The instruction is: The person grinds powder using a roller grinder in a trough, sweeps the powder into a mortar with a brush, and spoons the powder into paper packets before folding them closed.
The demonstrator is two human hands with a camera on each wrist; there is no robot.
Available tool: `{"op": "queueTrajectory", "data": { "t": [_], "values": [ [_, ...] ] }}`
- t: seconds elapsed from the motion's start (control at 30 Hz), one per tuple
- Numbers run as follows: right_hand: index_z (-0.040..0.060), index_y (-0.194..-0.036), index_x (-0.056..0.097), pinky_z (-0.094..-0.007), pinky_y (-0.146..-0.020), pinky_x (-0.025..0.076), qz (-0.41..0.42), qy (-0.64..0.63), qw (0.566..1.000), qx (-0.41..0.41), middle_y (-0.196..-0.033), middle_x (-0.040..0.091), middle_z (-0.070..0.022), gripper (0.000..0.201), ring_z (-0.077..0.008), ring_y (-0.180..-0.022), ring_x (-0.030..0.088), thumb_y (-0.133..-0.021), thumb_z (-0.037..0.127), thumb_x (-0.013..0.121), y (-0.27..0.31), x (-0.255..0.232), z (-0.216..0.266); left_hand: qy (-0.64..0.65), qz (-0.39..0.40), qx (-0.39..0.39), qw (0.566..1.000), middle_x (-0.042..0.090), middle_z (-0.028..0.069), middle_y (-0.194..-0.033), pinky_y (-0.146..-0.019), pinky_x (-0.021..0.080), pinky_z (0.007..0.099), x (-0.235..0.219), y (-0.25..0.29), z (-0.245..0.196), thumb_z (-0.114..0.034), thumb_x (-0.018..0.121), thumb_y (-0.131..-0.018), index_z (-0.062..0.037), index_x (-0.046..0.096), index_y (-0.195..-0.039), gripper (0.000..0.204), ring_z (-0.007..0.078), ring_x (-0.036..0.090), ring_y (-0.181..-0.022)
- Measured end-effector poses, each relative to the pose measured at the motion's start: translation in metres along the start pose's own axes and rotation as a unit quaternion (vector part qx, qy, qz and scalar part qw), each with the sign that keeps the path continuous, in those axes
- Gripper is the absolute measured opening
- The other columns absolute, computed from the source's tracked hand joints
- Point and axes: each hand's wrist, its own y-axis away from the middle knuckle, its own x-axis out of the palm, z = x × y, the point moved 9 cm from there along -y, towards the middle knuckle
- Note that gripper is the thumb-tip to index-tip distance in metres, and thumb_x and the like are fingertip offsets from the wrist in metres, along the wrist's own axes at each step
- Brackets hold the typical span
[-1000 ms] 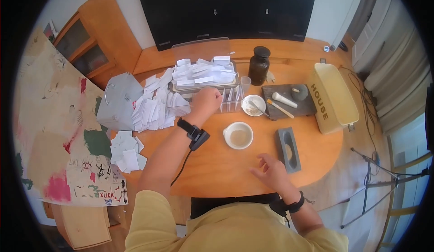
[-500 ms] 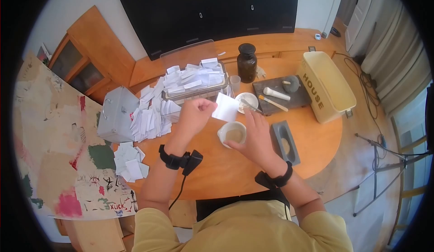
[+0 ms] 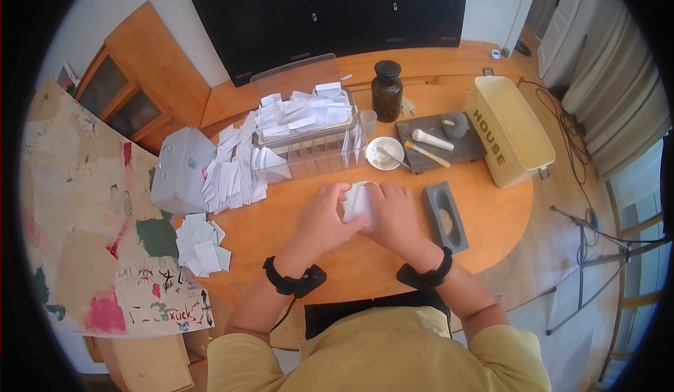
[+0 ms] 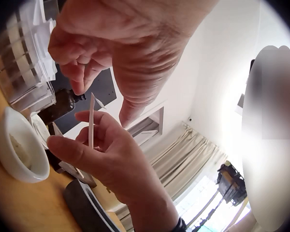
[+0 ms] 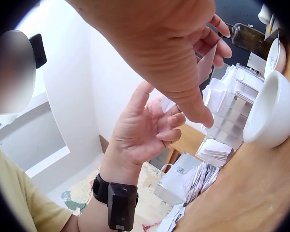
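A folded white paper is between the two hands above the table's front half. My left hand holds its left side, with the thumb across the lower part. On the other side my right hand grips the paper, also seen as a thin white edge in the left wrist view. In the right wrist view the left hand has curled fingers against the paper. The white bowl stands beside the hands; the hands cover it in the head view.
Behind are a compartmented clear box, paper slips, a dark bottle and a white dish with a spoon. Rightward lie a grey stone trough, a dark board and a cream bin. Paper piles lie left.
My left hand has come from the compartmented box to the front with a white paper. The right hand has moved in from the right and taken hold of the paper's other side.
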Motion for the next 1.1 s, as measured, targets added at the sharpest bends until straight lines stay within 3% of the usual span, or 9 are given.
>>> {"op": "queueTrajectory", "data": {
  "t": [0.1, 0.2, 0.3, 0.5, 0.6, 0.73, 0.83, 1.1],
  "values": [
    [0.0056, -0.11, 0.053, -0.0407, -0.083, 0.04, 0.022, 0.019, 1.0, 0.006, -0.096, 0.055, -0.011, 0.061, -0.0294, -0.095, 0.053, -0.059, 0.024, 0.081, 0.003, -0.003, 0.001, -0.004, -0.044, 0.019, 0.999, 0.061, 0.0015, -0.078, -0.06, 0.04, 0.0193, 0.005, 0.004, 0.014, -0.015, 0.069, -0.083, -0.0016, 0.062, -0.097, 0.021, 0.0054, 0.049, -0.064],
    [0.0065, -0.11, 0.052, -0.041, -0.08, 0.043, 0.037, 0.018, 0.999, 0.021, -0.097, 0.054, -0.0113, 0.061, -0.0295, -0.096, 0.053, -0.06, 0.025, 0.082, 0.009, 0.0, -0.005, 0.113, 0.067, -0.169, 0.977, 0.065, 0.008, -0.079, -0.062, 0.048, 0.0299, 0.021, 0.007, 0.05, -0.022, 0.069, -0.082, -0.0019, 0.063, -0.089, 0.022, 0.0174, 0.059, -0.064],
    [0.0071, -0.111, 0.052, -0.0414, -0.077, 0.047, 0.032, -0.008, 0.999, 0.018, -0.099, 0.053, -0.0116, 0.063, -0.03, -0.096, 0.053, -0.059, 0.024, 0.084, 0.012, -0.003, -0.007, 0.222, 0.139, -0.179, 0.948, 0.062, -0.0024, -0.073, -0.057, 0.043, 0.0197, 0.044, 0.011, 0.063, -0.014, 0.068, -0.086, -0.0008, 0.064, -0.088, 0.014, 0.0039, 0.053, -0.061],
    [0.0082, -0.109, 0.053, -0.042, -0.077, 0.048, 0.047, -0.028, 0.998, 0.024, -0.099, 0.053, -0.0119, 0.062, -0.0314, -0.096, 0.054, -0.057, 0.021, 0.085, 0.026, -0.017, -0.015, 0.209, 0.181, -0.179, 0.944, 0.061, -0.0029, -0.075, -0.056, 0.041, 0.0182, 0.054, 0.016, 0.049, -0.017, 0.068, -0.087, -0.0012, 0.064, -0.09, 0.017, 0.0018, 0.05, -0.062],
    [0.0084, -0.108, 0.054, -0.0421, -0.078, 0.048, 0.065, -0.003, 0.998, 0.026, -0.101, 0.053, -0.0116, 0.062, -0.0314, -0.096, 0.054, -0.056, 0.02, 0.085, 0.032, -0.047, -0.031, 0.236, 0.147, -0.181, 0.943, 0.063, 0.0019, -0.078, -0.058, 0.044, 0.0238, 0.042, 0.016, 0.027, -0.027, 0.07, -0.085, -0.001, 0.064, -0.093, 0.028, 0.0077, 0.053, -0.062],
    [0.0087, -0.106, 0.055, -0.039, -0.081, 0.046, 0.084, 0.125, 0.989, 0.012, -0.097, 0.054, -0.0095, 0.06, -0.0295, -0.098, 0.052, -0.055, 0.017, 0.085, 0.047, -0.084, -0.081, 0.236, 0.15, -0.192, 0.941, 0.062, -0.0005, -0.079, -0.057, 0.041, 0.0217, 0.042, 0.027, 0.039, -0.026, 0.07, -0.086, -0.002, 0.064, -0.094, 0.026, 0.005, 0.047, -0.061],
    [0.0083, -0.105, 0.058, -0.039, -0.081, 0.044, 0.148, 0.223, 0.963, 0.003, -0.096, 0.053, -0.0114, 0.054, -0.0304, -0.096, 0.051, -0.058, 0.019, 0.083, 0.057, -0.097, -0.115, 0.256, 0.158, -0.21, 0.93, 0.062, -0.0019, -0.079, -0.057, 0.041, 0.0208, 0.043, 0.039, 0.045, -0.024, 0.069, -0.086, -0.0028, 0.064, -0.093, 0.022, 0.0037, 0.046, -0.061],
    [0.0109, -0.09, 0.061, -0.0296, -0.074, 0.041, 0.242, 0.367, 0.893, -0.096, -0.09, 0.056, -0.0042, 0.021, -0.0205, -0.091, 0.052, -0.07, 0.01, 0.067, 0.046, -0.082, -0.112, 0.293, 0.169, -0.248, 0.908, 0.062, -0.0028, -0.079, -0.058, 0.041, 0.0199, 0.061, 0.071, 0.064, -0.022, 0.067, -0.088, -0.0035, 0.065, -0.092, 0.019, 0.0033, 0.047, -0.063]
  ]
}}
